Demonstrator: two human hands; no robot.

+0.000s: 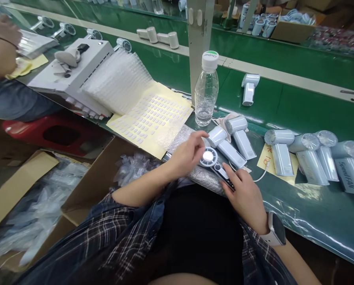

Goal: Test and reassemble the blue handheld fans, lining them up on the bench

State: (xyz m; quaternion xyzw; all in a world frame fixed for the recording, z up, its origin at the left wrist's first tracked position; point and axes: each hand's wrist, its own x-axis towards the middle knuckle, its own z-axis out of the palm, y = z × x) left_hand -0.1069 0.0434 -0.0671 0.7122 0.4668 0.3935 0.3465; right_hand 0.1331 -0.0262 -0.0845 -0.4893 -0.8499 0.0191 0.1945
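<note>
A pale blue handheld fan (209,156) with a round ringed head lies on bubble wrap (205,177) in front of me, its handle pointing right. My right hand (244,194) grips the end of that handle between thumb and fingers. Beside the fan head, my left hand (189,155) has its index finger stretched out and the other fingers loosely bent; nothing shows in it. Just beyond are two more fans, one nearer (227,145) and one farther (240,136). Left of them lies a yellow sheet (153,118) with rows of small white stickers.
A clear bottle (205,93) stands by the post. Several wrapped fans (283,152) line the right, near a white cable (262,174). A white box (76,63) and bubble-wrap sheets (120,79) stand left. An open carton (84,190) is below. A co-worker's hand (7,31) is far left.
</note>
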